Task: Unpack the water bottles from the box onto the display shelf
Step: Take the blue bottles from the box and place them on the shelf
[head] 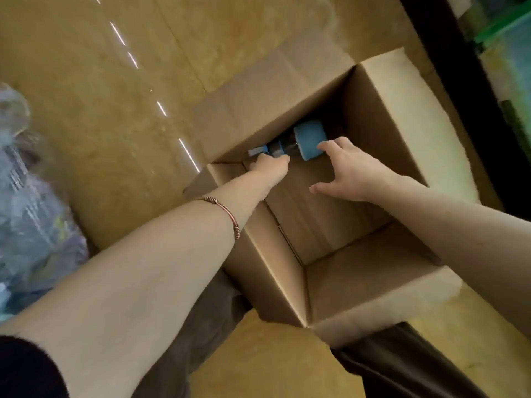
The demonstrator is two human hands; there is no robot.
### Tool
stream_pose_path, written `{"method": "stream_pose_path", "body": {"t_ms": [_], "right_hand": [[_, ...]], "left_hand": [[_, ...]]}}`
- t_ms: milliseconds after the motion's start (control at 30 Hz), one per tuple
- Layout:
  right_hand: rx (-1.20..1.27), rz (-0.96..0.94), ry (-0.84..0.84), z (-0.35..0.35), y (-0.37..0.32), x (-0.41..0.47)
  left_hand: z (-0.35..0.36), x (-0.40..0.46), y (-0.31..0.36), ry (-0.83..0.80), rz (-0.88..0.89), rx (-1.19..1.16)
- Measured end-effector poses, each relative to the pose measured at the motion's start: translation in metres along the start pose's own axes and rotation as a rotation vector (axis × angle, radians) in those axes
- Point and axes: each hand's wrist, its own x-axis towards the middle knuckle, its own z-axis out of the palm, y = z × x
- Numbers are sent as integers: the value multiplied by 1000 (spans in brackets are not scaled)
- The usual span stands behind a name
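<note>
An open cardboard box (382,133) stands on the floor below me. One blue water bottle (309,139) lies on its side at the far end of the box bottom, its grey cap end (258,150) pointing left. My left hand (268,168) reaches deep into the box and its fingers curl onto the bottle's neck end. My right hand (352,170) hovers with spread fingers just beside the bottle's wide blue base, fingertips at its edge. The bottle's middle is partly hidden by the box wall and shadow.
Box flaps (273,90) fold outward on all sides. Clear plastic wrapping (31,196) lies heaped on the yellow-brown floor at the left. A dark shelf edge (465,67) with green items runs along the upper right. My legs in dark trousers (207,326) stand against the box.
</note>
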Motion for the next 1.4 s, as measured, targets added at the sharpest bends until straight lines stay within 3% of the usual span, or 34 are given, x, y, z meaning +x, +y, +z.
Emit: {"method": "stream_pose_path", "body": {"t_ms": [300,533,767,900,1033,1167,1400], "right_hand": [[31,48,-10,43,55,111],[127,31,83,68,57,171],[190,85,174,78,57,187],[246,27,210,71,64,180],[371,57,256,81,61,148],[395,133,200,83,51,102],[418,190,180,48,36,4]], "left_hand": [[39,95,3,72,-171,-519],[58,125,-5,163,-155,-818],[56,143,-12,169,-142,-805],[39,146,-14,34,-181,-740],[32,135,-19,6,-170,-709],[33,98,-22,-36,-157,-816],[30,4,-25,-150,-99,-718]]}}
